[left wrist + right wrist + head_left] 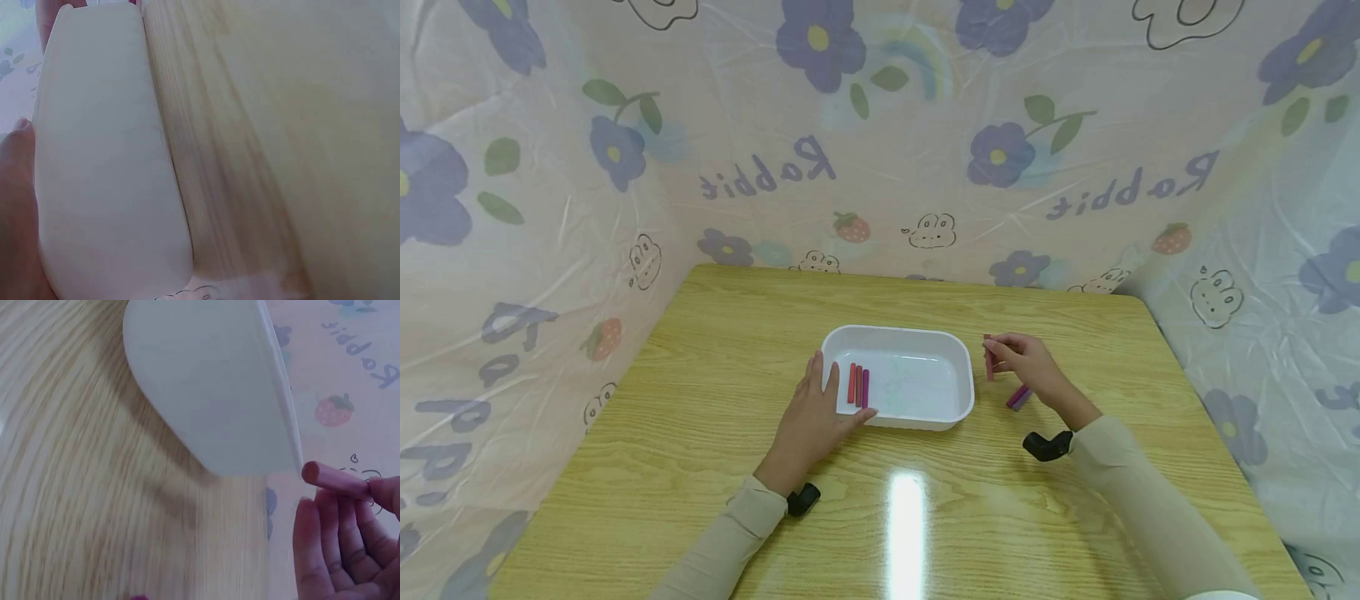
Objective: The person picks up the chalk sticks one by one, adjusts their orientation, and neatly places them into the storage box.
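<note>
Head view: the left hand (811, 417) is resting on the left end of the white tray (925, 387), its fingers lying straight and the thumb spreading apart from them along the near rim. Inside that end, three reddish and magenta sticks (858, 386) are lying side by side. The right hand (1032, 367) is pinching a dull-red stick (988, 367) between thumb and fingers, holding it just beyond the tray's right side. Beneath that hand, two purple sticks (1017, 397) are lying together on the worktop (737, 333), partly hiding.
</note>
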The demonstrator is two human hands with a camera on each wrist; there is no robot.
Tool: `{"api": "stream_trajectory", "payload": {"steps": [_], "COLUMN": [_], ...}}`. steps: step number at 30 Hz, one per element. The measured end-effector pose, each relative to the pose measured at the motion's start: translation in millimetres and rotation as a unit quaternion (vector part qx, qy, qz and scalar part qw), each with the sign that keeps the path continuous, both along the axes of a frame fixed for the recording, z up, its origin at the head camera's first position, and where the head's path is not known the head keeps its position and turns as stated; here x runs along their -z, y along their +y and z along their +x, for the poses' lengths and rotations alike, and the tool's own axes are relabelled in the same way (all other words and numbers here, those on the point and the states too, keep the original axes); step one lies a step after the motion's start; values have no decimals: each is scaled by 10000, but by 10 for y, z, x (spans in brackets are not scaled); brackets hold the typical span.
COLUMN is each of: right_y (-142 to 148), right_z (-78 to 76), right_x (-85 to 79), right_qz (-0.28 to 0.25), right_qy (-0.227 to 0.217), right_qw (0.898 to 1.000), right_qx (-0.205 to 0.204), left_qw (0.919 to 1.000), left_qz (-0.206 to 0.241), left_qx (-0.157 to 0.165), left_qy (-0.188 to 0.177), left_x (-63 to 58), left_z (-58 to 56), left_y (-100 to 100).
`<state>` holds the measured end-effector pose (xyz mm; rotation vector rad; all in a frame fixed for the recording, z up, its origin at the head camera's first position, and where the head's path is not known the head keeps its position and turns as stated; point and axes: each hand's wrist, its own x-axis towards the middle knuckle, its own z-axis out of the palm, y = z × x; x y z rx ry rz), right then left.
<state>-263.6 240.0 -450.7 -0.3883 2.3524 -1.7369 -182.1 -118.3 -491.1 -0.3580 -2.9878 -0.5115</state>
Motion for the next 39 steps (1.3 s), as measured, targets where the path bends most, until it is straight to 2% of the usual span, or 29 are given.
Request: {"api": "stream_trajectory", "payload": {"steps": [7,14,22,30,39], "right_y": [-83,-187,-314,-466,-579], "right_z": [-5,14,62,132,50], "right_x": [67,55,-7,-180,-5], "right_qz": [-10,-104,-93,-218,-228], "right_qy": [-141,-302,-434,-538,-475], "right_qw": [9999,9995,9988,9975,9976], "right_qx": [83,-2,-212,-393,-459], "left_qw": [10000,10000,10000,9999,10000], "left_qz": [9,-35,-70,-97,-62], "left_qx": [13,19,38,33,43], "left_qy": [-2,-3,35,-1,50], "left_x": [-6,0,-2,3,17], "left_z": [2,-2,3,2,-3], "left_y": [-2,-6,-9,-3,-5]}}
